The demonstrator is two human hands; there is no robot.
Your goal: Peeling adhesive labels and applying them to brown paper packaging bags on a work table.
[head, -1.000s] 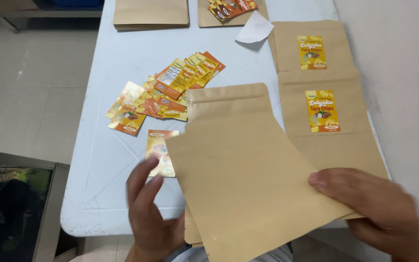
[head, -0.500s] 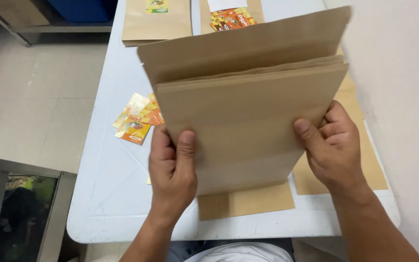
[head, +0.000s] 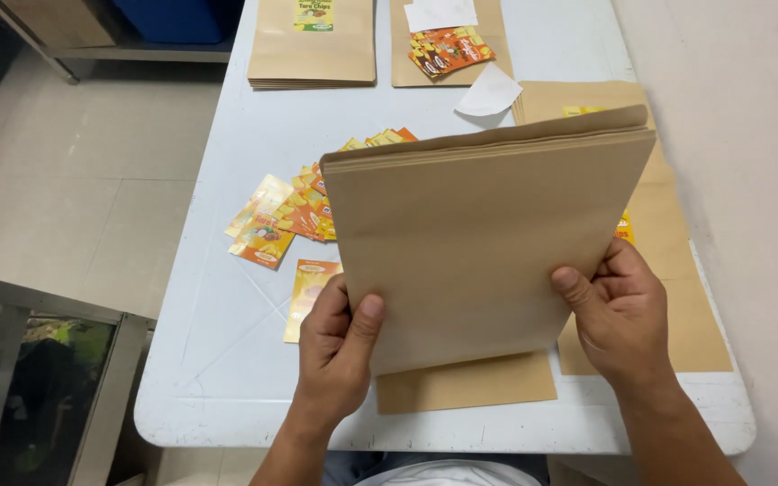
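Note:
Both of my hands grip a thick stack of plain brown paper bags [head: 479, 234], held on edge above the white table [head: 227, 378]. My left hand [head: 335, 346] clamps the stack's lower left side, thumb on the front. My right hand [head: 619, 315] holds its lower right side. One more brown bag [head: 470, 382] lies flat on the table under the stack. A loose yellow and orange sticker label [head: 310, 292] lies just left of my left hand.
A scatter of yellow and orange labels [head: 290, 211] lies mid-table. Brown bags with labels lie at the right [head: 677, 234] and far end [head: 312, 45]. Orange labels [head: 450, 49] and white backing papers [head: 490, 92] sit on another far bag. A metal frame [head: 38, 360] stands at left.
I lifted the stack from lying flat on the table and took it in both hands, then lowered and tilted it a little, so more of the table beyond shows.

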